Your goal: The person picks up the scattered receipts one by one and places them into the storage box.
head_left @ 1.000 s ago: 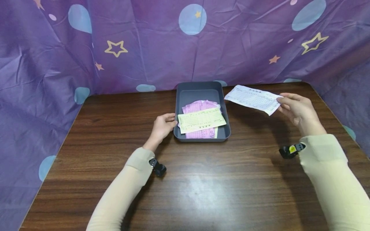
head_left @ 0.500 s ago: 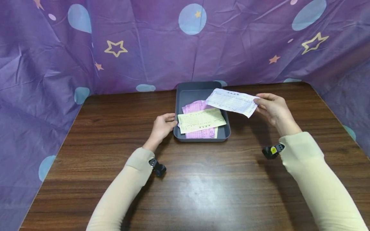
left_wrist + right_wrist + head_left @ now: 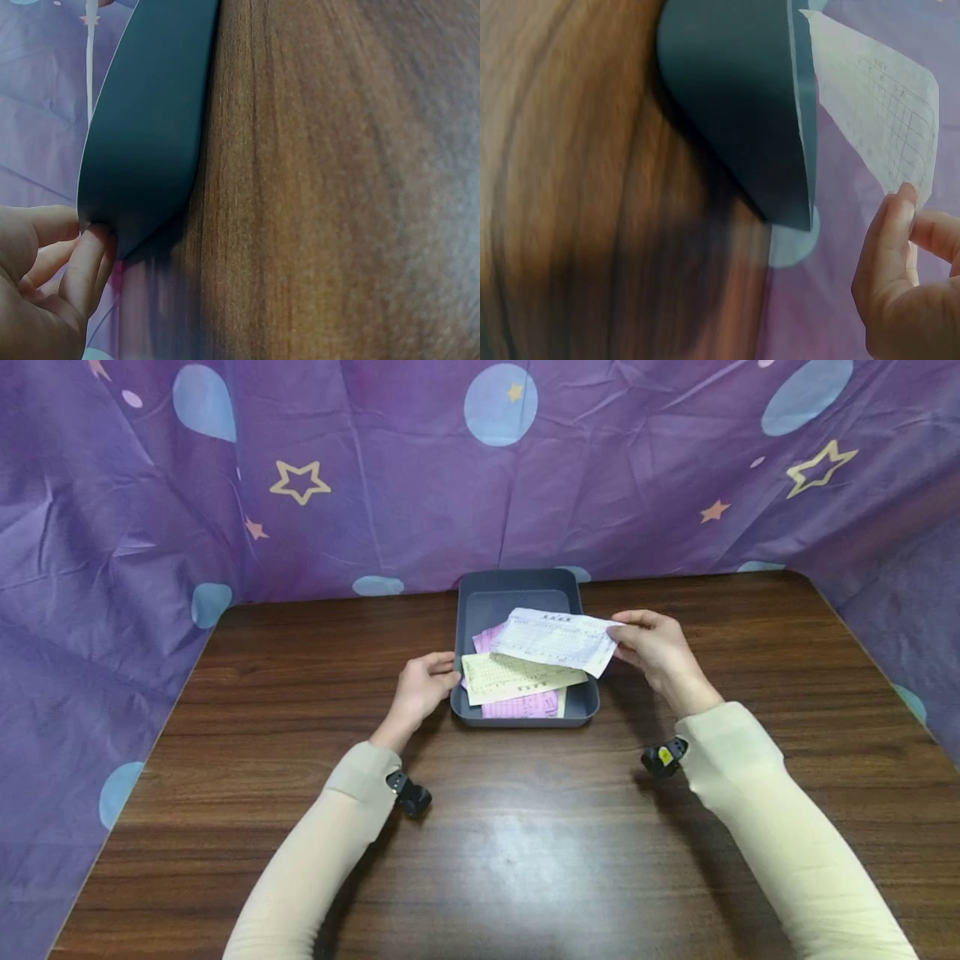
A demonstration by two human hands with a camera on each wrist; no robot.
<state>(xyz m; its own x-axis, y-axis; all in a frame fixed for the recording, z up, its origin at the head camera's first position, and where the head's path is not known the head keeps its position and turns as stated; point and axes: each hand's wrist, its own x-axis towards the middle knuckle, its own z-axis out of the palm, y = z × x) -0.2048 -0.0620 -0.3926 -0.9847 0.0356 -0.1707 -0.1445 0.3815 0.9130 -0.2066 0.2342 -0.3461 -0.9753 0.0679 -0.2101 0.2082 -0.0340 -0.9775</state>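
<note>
A dark grey rectangular tray point(image 3: 517, 723) stands on the table with pink slips point(image 3: 517, 707) and a pale yellow slip point(image 3: 487, 681) lying inside. At its left side, my left hand point(image 3: 422, 691) pinches the tray wall, with fingers at the rim point(image 3: 81, 251). Thumb and fingers of my right hand point(image 3: 660, 656) pinch the right end of a white printed slip point(image 3: 553, 639). That slip is held over the tray, covering part of the pink and yellow papers. The right wrist view shows the slip point(image 3: 889, 97) raised above the tray's rim, its gridded side visible.
The brown wooden table point(image 3: 525, 827) extends around the tray on its left, right and front. A purple curtain point(image 3: 405, 468) with stars and dots hangs behind it. A small black camera point(image 3: 410, 793) is strapped at each wrist.
My right hand has carried the white slip leftward, from right of the tray to over the papers inside. The left hand stays at the tray's left side.
</note>
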